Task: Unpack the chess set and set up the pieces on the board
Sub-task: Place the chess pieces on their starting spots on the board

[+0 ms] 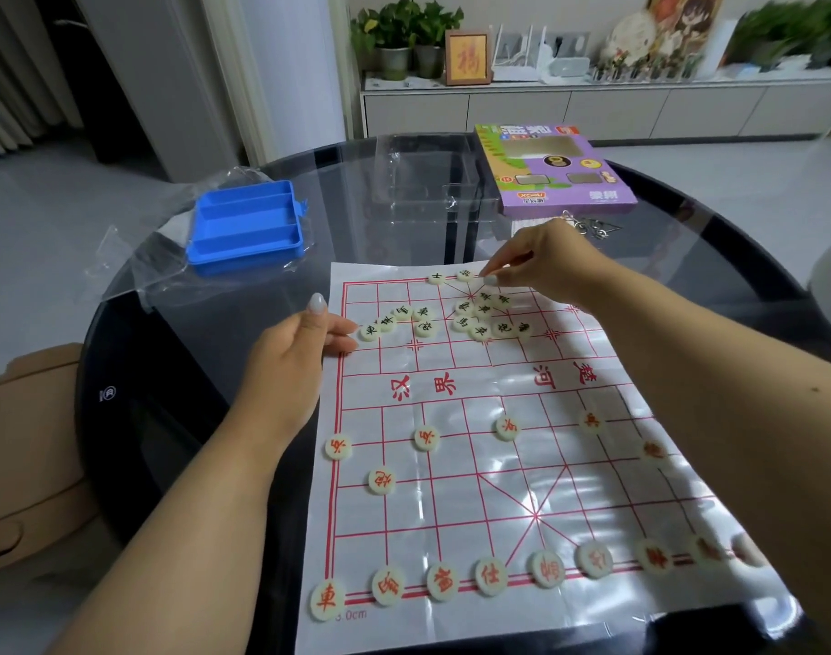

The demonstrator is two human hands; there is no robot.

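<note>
At the far left a tan chair (26, 446) stands beside the round dark glass tabletop (168, 418). On the tabletop's left part lies crumpled clear plastic wrap (135, 257), and on it sits a blue compartment tray (246, 226) with three long sections. Just right of that, the left hand (295, 356) rests with straight, relaxed fingers on the left edge of the paper chess board (475, 465), thumb raised, fingertips on the sheet near a loose cluster of black-lettered pieces (399, 321). The board, a white sheet with a red grid, lies flat in the middle of the tabletop. Along its near edge stands a row of red-lettered pieces (491, 576), with further red pieces spaced on the lines above, among them one on the left border (338, 447). Beyond the board a clear plastic insert (428, 182) lies on the glass. On the far half a second heap of black-lettered pieces (487, 314) lies near the palace diagonals, and two black pieces (449, 276) sit on the far edge line. The right hand (541, 262) reaches over that edge, its thumb and forefinger pinching a pale piece (490, 279) at the back line just right of those two. Behind it, a purple game box (553, 170) lies flat, with small metal ring puzzles (593, 226) just beside its near corner.
</note>
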